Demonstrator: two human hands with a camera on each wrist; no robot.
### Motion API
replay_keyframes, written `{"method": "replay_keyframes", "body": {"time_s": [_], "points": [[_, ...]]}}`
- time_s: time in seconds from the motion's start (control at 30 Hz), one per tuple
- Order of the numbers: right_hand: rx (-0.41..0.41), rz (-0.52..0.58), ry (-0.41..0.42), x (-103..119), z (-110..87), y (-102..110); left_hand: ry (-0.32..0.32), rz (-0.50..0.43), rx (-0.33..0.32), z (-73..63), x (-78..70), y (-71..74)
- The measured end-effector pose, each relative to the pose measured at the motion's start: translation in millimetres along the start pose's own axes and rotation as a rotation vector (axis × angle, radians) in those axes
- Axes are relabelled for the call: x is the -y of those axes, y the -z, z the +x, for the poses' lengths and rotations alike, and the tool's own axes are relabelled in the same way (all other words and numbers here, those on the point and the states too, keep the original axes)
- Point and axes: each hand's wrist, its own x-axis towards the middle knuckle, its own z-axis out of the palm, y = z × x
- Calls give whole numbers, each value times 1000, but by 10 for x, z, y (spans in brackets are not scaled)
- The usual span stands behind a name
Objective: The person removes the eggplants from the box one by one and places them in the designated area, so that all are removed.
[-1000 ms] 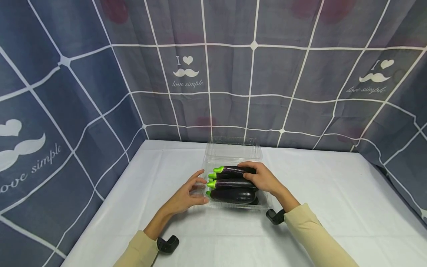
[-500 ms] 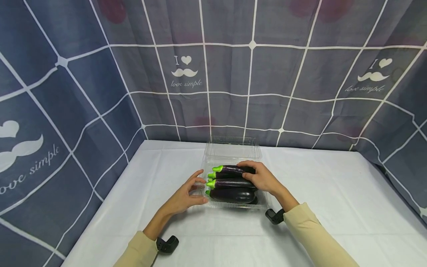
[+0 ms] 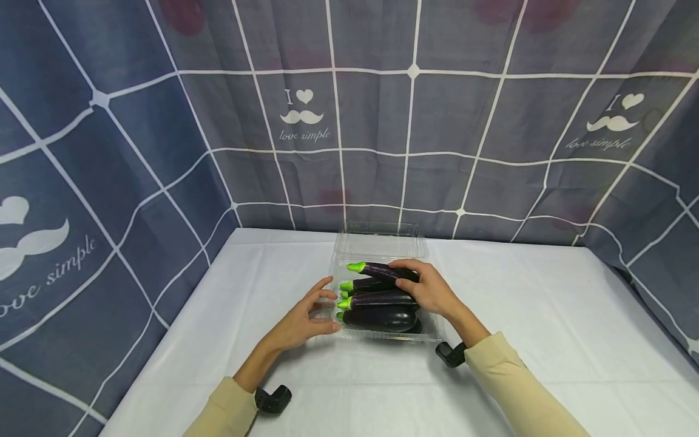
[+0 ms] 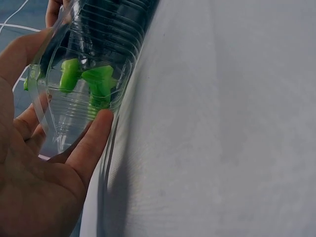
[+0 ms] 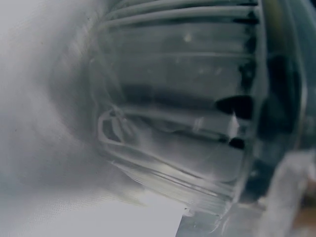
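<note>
Purple-black eggplant (image 3: 377,271) gripped by the right hand (image 3: 428,290) over a clear plastic clamshell container (image 3: 437,331); left hand (image 3: 303,320) spread at the container's left end.

Right hand: fingers and thumb close round the blunt end of the farthest eggplant; its green stem end tilts up, apart from its neighbours. Left hand: thumb and fingers stand well apart, bracketing the end wall; in the left wrist view the thumb tip lies against that wall, and whether every other finger touches cannot be told. Remaining eggplants (image 3: 379,319) lie side by side inside, green stems (image 4: 98,81) leftward. Lid (image 3: 382,246) is folded back on the far side; container rests on white tablecloth (image 3: 349,400). Right wrist view is blurred.
</note>
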Motion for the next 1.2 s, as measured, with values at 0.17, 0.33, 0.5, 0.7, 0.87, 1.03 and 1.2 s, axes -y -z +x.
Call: {"method": "replay_keyframes", "body": {"time_s": [0.17,0.33,0.5,0.7,0.87,1.03,1.2], "points": [[-49,4,-23,36,-7,35,-3,13,-5,6,8,0],[-87,30,-28,46,-22,130,-5,23,-1,13,10,-2],[-93,68,-8,55,-58,257,-3,27,-8,10,9,4],[-74,83,21,42,-109,339,2,22,-12,10,12,7],[-77,44,17,18,-162,353,-2,9,-9,10,10,0],[-60,8,-23,6,-227,366,-4,4,-7,11,10,-5],[-41,18,1,6,-268,368,1,7,-6,11,15,-3]]}}
